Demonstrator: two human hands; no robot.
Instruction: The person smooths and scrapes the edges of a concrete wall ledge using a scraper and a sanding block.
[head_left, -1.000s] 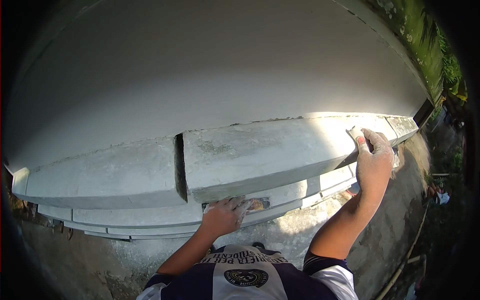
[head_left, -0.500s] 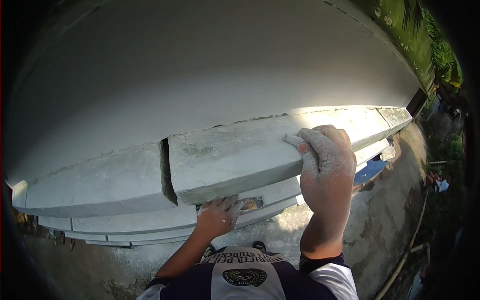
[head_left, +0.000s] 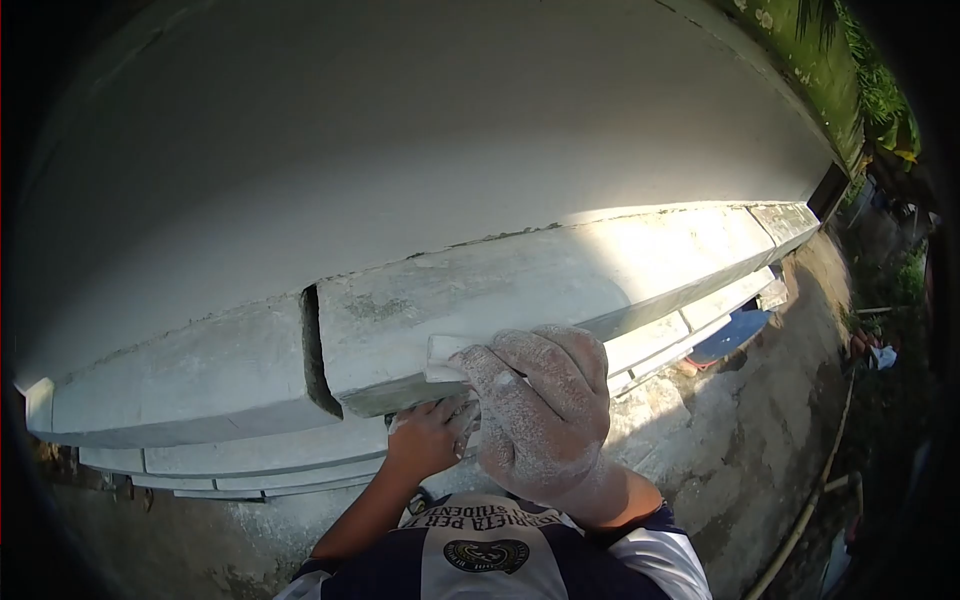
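My right hand (head_left: 545, 410), coated in white dust, is closed around a small pale folded sheet (head_left: 450, 355) that looks like sandpaper. The sheet lies against the front edge of the pale concrete ledge (head_left: 470, 290), near the ledge's left corner. Lower down, my left hand (head_left: 428, 440) has its fingers curled at the underside of that ledge, over a dark, flat thing. My right hand and wrist hide most of that thing, and white smears show on my left fingers.
A dark gap (head_left: 317, 350) splits the ledge from the left ledge section (head_left: 190, 375). Lower steps (head_left: 270, 450) run beneath. A grey wall (head_left: 400, 130) rises behind. On the right are a blue object (head_left: 730, 338), concrete ground (head_left: 720, 450) and a long pole (head_left: 820, 490).
My right hand has moved left and down along the ledge with the folded sheet, now covering the dark thing by my left hand. My left hand has barely moved.
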